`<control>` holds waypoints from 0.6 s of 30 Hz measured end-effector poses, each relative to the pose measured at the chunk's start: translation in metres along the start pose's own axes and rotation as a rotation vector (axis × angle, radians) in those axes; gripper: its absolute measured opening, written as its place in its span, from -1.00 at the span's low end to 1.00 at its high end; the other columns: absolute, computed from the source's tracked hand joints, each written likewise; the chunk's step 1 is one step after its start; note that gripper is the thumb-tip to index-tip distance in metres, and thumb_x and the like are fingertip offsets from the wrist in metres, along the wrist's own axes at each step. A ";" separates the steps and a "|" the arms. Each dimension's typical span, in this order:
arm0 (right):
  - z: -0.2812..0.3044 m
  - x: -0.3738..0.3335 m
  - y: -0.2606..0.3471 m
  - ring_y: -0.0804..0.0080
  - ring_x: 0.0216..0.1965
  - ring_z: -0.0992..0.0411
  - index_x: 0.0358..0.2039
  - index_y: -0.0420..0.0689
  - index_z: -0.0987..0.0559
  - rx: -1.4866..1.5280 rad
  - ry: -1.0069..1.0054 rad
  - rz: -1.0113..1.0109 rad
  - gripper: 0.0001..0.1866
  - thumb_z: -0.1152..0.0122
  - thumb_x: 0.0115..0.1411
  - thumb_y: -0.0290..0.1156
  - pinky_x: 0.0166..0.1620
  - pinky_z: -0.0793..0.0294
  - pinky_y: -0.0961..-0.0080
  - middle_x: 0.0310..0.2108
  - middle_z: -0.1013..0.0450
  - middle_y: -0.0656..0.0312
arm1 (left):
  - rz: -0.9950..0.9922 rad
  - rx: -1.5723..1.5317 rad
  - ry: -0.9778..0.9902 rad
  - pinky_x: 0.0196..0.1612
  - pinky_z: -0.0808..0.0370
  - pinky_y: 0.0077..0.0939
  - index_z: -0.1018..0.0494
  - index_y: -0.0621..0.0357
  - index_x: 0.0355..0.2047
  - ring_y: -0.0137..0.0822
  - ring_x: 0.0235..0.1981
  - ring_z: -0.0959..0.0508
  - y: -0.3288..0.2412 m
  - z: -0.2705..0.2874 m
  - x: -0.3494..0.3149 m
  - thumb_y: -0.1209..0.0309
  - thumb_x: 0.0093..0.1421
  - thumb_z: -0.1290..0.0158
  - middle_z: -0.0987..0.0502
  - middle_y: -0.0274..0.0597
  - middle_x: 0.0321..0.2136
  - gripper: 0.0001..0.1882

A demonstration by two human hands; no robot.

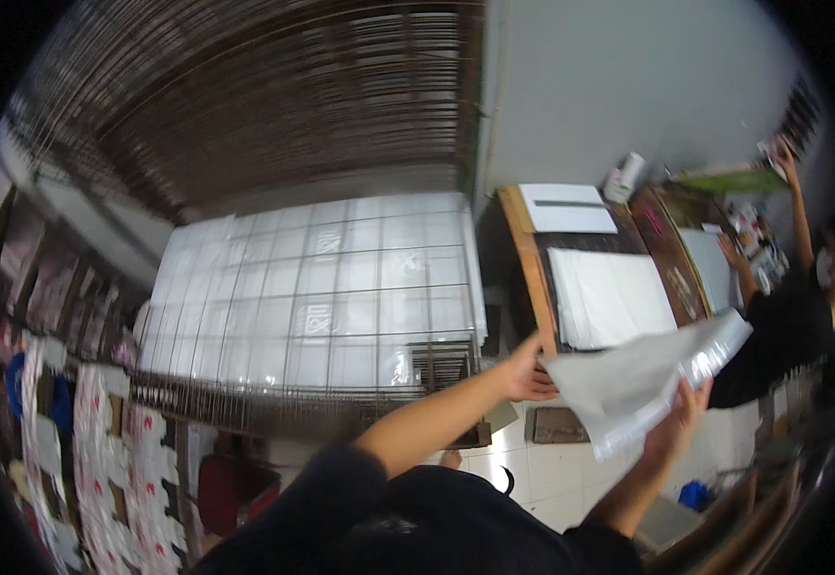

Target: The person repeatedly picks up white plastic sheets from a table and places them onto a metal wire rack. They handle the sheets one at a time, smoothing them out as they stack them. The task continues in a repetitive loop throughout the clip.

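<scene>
A translucent, whitish plastic sheet is stretched between my two hands, above the floor in front of the work table; whether it is a flat sheet or a bag I cannot tell. My left hand is closed on its left corner. Around its lower right edge, beside a shiny folded band, my right hand is closed. Just beyond the sheet lies a stack of white sheets on the dark table top. Behind that stack sits a white board with a dark slot.
To the left, a wire drying rack carries clear printed plastic sheets, with raised wire shelves above. A co-worker in black stands at the right bench, arms stretched forward. A red chair and wrapped white stacks stand lower left.
</scene>
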State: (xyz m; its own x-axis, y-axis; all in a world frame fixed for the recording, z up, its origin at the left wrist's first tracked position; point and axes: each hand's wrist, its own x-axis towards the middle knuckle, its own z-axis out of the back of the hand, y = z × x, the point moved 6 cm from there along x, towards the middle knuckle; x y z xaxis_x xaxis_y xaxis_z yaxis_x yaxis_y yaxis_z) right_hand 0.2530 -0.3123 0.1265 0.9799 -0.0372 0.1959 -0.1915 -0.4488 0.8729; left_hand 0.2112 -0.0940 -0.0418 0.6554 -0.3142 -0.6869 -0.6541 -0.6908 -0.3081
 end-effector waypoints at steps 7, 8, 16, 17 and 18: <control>-0.041 -0.052 0.044 0.28 0.00 -0.26 0.14 -0.25 -0.14 0.025 0.145 0.000 -0.38 -0.01 0.02 -0.50 0.09 -0.20 0.40 0.00 -0.25 0.07 | -0.256 -0.065 -0.013 -0.25 -0.49 -0.41 -0.45 0.17 -0.31 -0.34 -0.31 -0.52 0.019 -0.005 0.044 0.46 -0.04 -0.07 -0.48 -0.21 -0.37 -0.77; -0.051 -0.056 0.040 0.27 0.01 -0.26 0.14 -0.26 -0.13 0.040 0.177 -0.022 -0.37 -0.01 0.01 -0.51 0.10 -0.20 0.40 0.01 -0.25 0.06 | -0.341 -0.107 -0.004 -0.25 -0.48 -0.42 -0.45 0.17 -0.30 -0.35 -0.30 -0.51 0.000 0.003 0.018 0.46 -0.05 -0.07 -0.48 -0.21 -0.36 -0.76; -0.187 -0.099 0.010 0.21 0.06 -0.23 0.17 -0.34 -0.08 0.119 0.538 -0.249 -0.30 0.02 -0.04 -0.52 0.14 -0.17 0.38 0.07 -0.20 -0.02 | -0.931 -0.149 -0.185 -0.13 -0.39 -0.33 -0.39 0.15 -0.20 -0.29 -0.21 -0.46 -0.118 0.141 -0.270 0.42 -0.04 -0.04 -0.46 -0.24 -0.26 -0.67; -0.212 -0.103 -0.004 0.20 0.07 -0.23 0.18 -0.35 -0.07 0.117 0.610 -0.290 -0.29 0.02 -0.04 -0.52 0.15 -0.16 0.38 0.08 -0.20 -0.03 | -1.012 -0.146 -0.240 -0.12 -0.38 -0.33 -0.39 0.14 -0.20 -0.29 -0.20 -0.46 -0.122 0.164 -0.310 0.42 -0.04 -0.04 -0.47 -0.24 -0.27 -0.67; -0.240 -0.106 -0.020 0.20 0.08 -0.23 0.18 -0.36 -0.07 0.099 0.671 -0.326 -0.28 0.02 -0.05 -0.52 0.15 -0.16 0.37 0.09 -0.19 -0.04 | -1.078 -0.129 -0.275 -0.10 -0.37 -0.34 -0.39 0.14 -0.20 -0.30 -0.19 -0.46 -0.128 0.184 -0.343 0.42 -0.04 -0.05 -0.47 -0.24 -0.29 -0.67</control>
State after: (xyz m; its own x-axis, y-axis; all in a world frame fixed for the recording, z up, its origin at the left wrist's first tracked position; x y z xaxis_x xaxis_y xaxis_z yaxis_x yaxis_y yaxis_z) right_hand 0.1394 -0.0855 0.1956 0.7359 0.6492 0.1925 0.1394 -0.4234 0.8951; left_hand 0.0005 0.2219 0.1123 0.7395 0.6329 -0.2291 0.2595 -0.5821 -0.7706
